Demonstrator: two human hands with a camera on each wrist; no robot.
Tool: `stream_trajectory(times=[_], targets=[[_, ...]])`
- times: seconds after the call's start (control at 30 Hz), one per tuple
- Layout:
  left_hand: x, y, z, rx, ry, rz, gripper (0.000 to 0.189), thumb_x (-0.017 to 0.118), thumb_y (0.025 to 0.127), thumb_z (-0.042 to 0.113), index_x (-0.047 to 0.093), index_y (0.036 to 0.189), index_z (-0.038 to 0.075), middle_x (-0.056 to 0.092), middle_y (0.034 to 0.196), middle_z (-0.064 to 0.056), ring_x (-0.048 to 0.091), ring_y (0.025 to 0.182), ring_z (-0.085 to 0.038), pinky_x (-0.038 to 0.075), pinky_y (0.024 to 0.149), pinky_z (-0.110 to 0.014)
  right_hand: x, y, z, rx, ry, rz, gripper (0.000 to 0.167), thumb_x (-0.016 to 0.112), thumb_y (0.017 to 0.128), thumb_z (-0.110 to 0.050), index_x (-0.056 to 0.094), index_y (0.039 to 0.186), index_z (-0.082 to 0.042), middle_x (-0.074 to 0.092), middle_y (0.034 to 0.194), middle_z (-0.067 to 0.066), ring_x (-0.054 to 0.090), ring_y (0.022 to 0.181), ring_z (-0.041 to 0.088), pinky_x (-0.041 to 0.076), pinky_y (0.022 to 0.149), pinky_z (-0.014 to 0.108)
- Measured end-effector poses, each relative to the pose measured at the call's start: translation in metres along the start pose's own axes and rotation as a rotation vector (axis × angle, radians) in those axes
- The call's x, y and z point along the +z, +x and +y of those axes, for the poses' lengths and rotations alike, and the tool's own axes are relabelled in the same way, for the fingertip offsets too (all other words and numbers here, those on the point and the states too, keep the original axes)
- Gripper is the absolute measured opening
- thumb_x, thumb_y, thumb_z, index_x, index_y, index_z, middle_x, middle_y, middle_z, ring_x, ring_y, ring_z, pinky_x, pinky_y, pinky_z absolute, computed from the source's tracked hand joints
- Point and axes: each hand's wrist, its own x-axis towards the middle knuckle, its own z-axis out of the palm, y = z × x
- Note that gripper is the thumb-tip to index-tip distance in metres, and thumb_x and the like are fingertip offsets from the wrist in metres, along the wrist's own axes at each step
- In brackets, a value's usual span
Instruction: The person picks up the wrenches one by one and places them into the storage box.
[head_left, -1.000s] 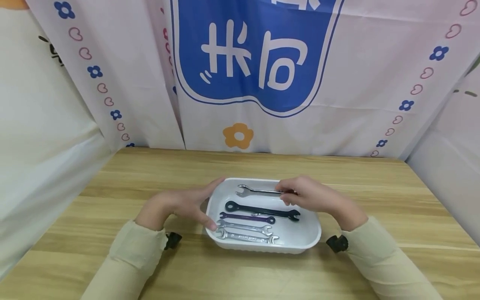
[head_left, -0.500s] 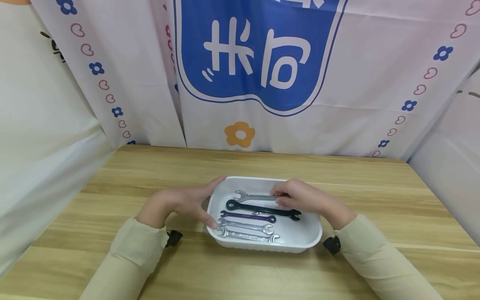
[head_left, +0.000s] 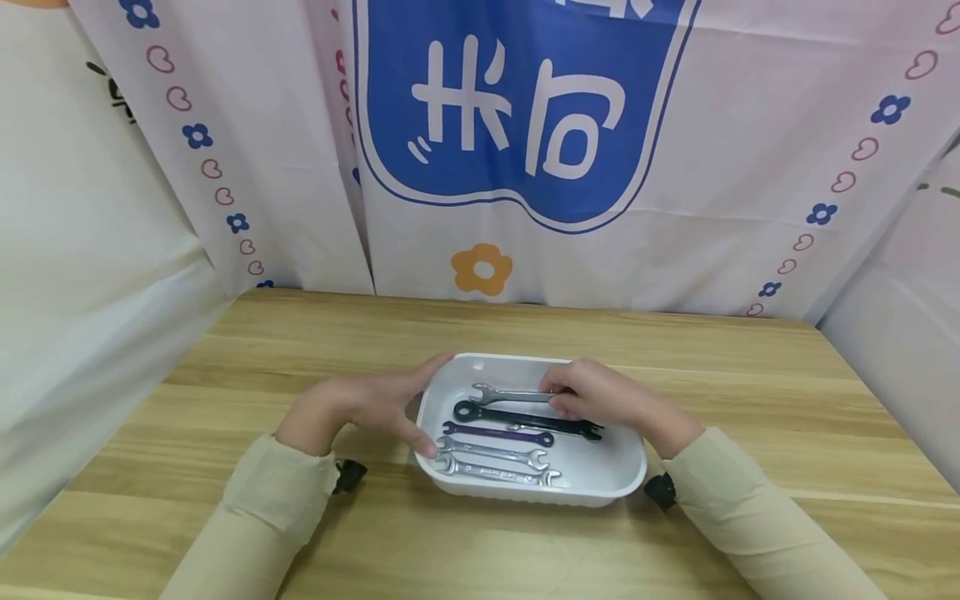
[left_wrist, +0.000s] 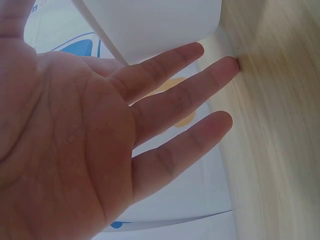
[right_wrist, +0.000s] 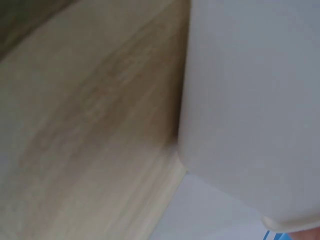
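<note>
A white tray (head_left: 600,497) holds several wrenches lying roughly side by side. At its left end my left hand (head_left: 375,406) spans the rim, thumb near the front corner and forefinger toward the back one. In the left wrist view, that hand's other fingers (left_wrist: 175,102) are spread and straight beside the tray wall (left_wrist: 155,25). My right hand (head_left: 600,390) reaches in over the back right and pinches a silver wrench (head_left: 513,396) by its right end, which the fingers hide. Just in front lies a black wrench (head_left: 525,419), then a purple one (head_left: 495,433).
Two silver double-ended wrenches (head_left: 491,452) lie along the tray's front side. The wooden table (head_left: 375,533) runs back to a printed white curtain (head_left: 712,242). In the right wrist view, the tray's outer wall (right_wrist: 250,100) fills the right side.
Over the last second my right hand has brought the silver wrench slightly forward and down, beside the black one. My left hand stays at the tray's left end.
</note>
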Motion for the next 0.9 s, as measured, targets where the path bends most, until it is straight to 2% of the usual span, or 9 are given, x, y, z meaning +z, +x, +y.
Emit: stream_trajectory(times=[0.2, 0.37, 0.6, 0.9], targets=[[0.001, -0.001, 0.002, -0.025, 0.018, 0.007, 0.126, 0.089, 0.071, 0.031, 0.001, 0.16, 0.022, 0.033, 0.158, -0.008, 0.026, 0.149, -0.031, 0.017, 0.122, -0.058, 0.003, 0.002, 0.002, 0.03, -0.024, -0.021, 0.01, 0.06, 0.095, -0.004, 0.069, 0.1, -0.006, 0.059, 0.073, -0.004, 0.054, 0.068, 0.005, 0.048, 0.068, 0.022], [0.001, -0.001, 0.001, -0.039, 0.03, 0.014, 0.125, 0.09, 0.07, 0.032, 0.002, 0.16, 0.023, 0.034, 0.157, -0.006, 0.027, 0.148, -0.029, 0.018, 0.122, -0.057, 0.005, 0.003, 0.002, 0.036, -0.101, -0.028, 0.009, 0.065, 0.091, -0.005, 0.07, 0.096, -0.011, 0.06, 0.079, -0.005, 0.053, 0.073, 0.007, 0.046, 0.071, 0.024], [0.001, -0.001, 0.0, -0.017, 0.022, 0.008, 0.124, 0.089, 0.072, 0.031, 0.002, 0.159, 0.023, 0.035, 0.157, -0.008, 0.029, 0.147, -0.03, 0.02, 0.121, -0.058, 0.006, 0.004, 0.003, 0.026, -0.151, -0.026, 0.009, 0.068, 0.09, -0.007, 0.071, 0.096, -0.013, 0.061, 0.081, -0.005, 0.053, 0.075, 0.007, 0.047, 0.072, 0.025], [0.002, -0.001, -0.001, -0.002, 0.027, 0.001, 0.124, 0.088, 0.073, 0.03, 0.0, 0.16, 0.022, 0.035, 0.156, -0.009, 0.03, 0.146, -0.03, 0.021, 0.121, -0.058, 0.011, 0.003, 0.003, -0.031, -0.285, 0.012, 0.008, 0.069, 0.09, -0.009, 0.071, 0.096, -0.014, 0.059, 0.079, -0.008, 0.051, 0.073, 0.006, 0.047, 0.072, 0.027]])
